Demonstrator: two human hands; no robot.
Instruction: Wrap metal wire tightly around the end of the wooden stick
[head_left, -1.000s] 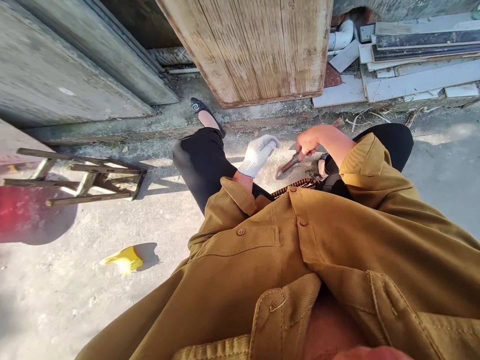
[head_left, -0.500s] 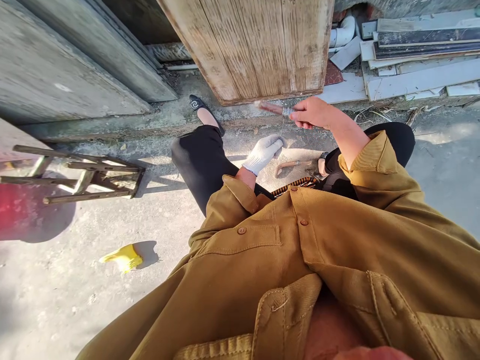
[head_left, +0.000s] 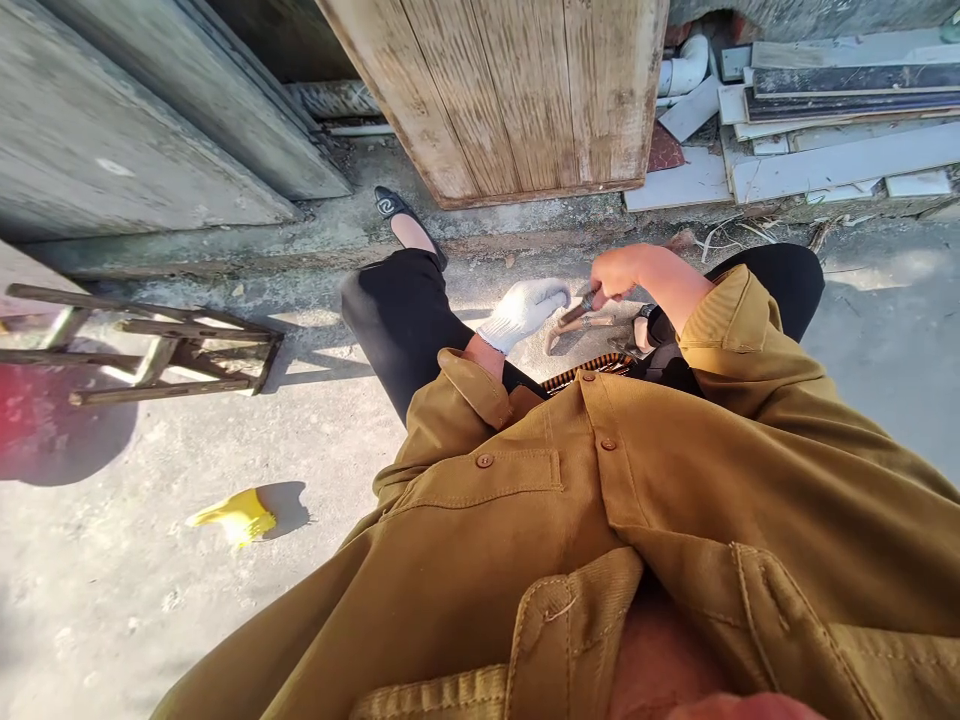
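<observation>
My right hand (head_left: 615, 278), bare, is closed around a wooden stick (head_left: 576, 314) that slants down to the left. Grey wire is wound in a coil (head_left: 589, 299) on the stick, just beside my fingers. My left hand (head_left: 529, 308) wears a white knitted glove, and its fingers are pinched together a little left of the coil. The wire's loose end runs to this hand, though the strand hardly shows now. Beneath the stick, a curved wooden handle (head_left: 553, 341) lies on the ground by my foot, partly covered.
A wooden panel (head_left: 517, 100) leans ahead, with stacked white boards (head_left: 825, 180) and a pipe elbow (head_left: 686, 68) to its right. At left are a wooden rack-like frame (head_left: 157, 350) and a yellow object (head_left: 236, 517) on the concrete. A striped woven edge (head_left: 585, 372) shows below me.
My right hand has swung down towards me, turning the stick from nearly level to slanting down-left. The coil is now close to my left hand, which has shifted only slightly.
</observation>
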